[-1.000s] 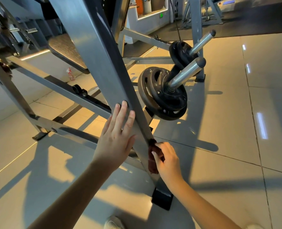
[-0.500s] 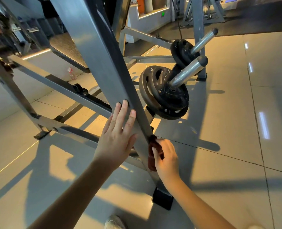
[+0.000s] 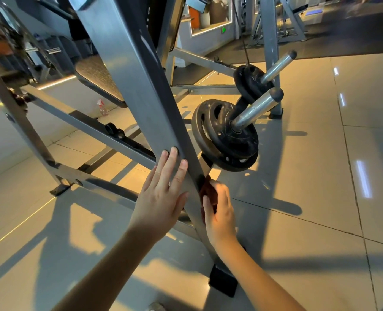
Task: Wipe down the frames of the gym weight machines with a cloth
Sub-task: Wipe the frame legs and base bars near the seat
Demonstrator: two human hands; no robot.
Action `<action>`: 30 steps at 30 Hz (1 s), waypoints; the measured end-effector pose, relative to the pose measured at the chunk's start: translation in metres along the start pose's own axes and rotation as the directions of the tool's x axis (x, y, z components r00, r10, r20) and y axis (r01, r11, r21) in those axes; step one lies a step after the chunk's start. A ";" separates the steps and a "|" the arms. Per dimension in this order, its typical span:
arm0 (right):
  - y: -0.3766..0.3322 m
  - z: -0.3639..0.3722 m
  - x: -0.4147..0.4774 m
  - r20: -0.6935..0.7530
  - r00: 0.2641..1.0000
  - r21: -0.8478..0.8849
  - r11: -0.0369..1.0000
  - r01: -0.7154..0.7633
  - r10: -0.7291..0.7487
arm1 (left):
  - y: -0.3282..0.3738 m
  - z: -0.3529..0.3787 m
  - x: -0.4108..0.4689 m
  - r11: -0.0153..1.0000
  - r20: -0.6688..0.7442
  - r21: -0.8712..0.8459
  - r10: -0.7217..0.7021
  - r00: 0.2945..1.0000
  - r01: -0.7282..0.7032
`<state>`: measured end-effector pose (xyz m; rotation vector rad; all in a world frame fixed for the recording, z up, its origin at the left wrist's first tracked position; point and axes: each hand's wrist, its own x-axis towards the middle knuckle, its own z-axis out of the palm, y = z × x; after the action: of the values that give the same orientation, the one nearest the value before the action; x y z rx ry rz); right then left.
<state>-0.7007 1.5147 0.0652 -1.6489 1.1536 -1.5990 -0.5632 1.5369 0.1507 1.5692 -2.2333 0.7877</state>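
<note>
The left hand (image 3: 161, 198) lay flat against the front face of the slanted grey frame post (image 3: 141, 90), its fingers (image 3: 171, 162) spread wide and holding nothing. The right hand (image 3: 219, 212) was at the right edge of the same post, lower down, its fingers (image 3: 208, 205) curled narrow around a dark reddish cloth (image 3: 205, 187) and pressing it against the post's side. Most of the cloth was hidden behind the hand and the post, so its full shape could not be told.

The post ran down to a black foot cap (image 3: 223, 282) resting on the tiled floor (image 3: 320, 176). Just right of the post, black weight plates (image 3: 226, 135) were stacked on a steel peg (image 3: 256, 108); a second peg (image 3: 278, 63) behind it carried further plates (image 3: 247, 83).

One container was noted: a small spray bottle (image 3: 102, 108) stood on the floor beyond the frame, below the padded seat (image 3: 98, 79). Its contents could not be told at this size.

A shoe tip (image 3: 155, 307) showed at the bottom edge.
</note>
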 end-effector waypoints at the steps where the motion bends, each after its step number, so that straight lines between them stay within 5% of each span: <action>1: 0.001 0.002 -0.002 0.004 1.000 0.012 1.000 -0.025 0.025 | -0.001 -0.001 0.000 1.000 -0.006 -0.007 0.003 1.000 -0.003; 5: -0.023 0.009 0.016 -0.049 0.998 0.120 0.992 -0.031 0.037 | -0.008 -0.016 0.004 0.993 -0.026 -0.115 -0.009 1.000 0.006; 10: -0.046 0.013 0.045 -0.054 0.995 0.119 0.989 0.086 -0.080 | -0.021 -0.053 0.043 0.944 -0.170 -0.298 -0.201 0.965 0.144; 19: -0.033 0.016 0.031 -0.095 0.992 0.113 0.989 0.095 -0.084 | -0.015 -0.051 0.047 0.894 -0.118 -0.406 -0.255 0.960 0.188; 26: -0.071 0.010 0.071 -0.014 0.972 0.223 0.947 0.232 -0.235 | -0.012 -0.050 0.048 0.863 -0.121 -0.458 -0.300 0.946 0.215; 30: -0.055 0.008 0.049 -0.003 0.989 0.250 0.957 0.146 -0.151 | -0.011 -0.057 0.047 0.850 -0.070 -0.468 -0.309 0.948 0.243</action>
<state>-0.6860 1.4968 0.1354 -1.6090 0.7968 -1.7410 -0.5730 1.5318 0.2243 1.4935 -1.8509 0.2548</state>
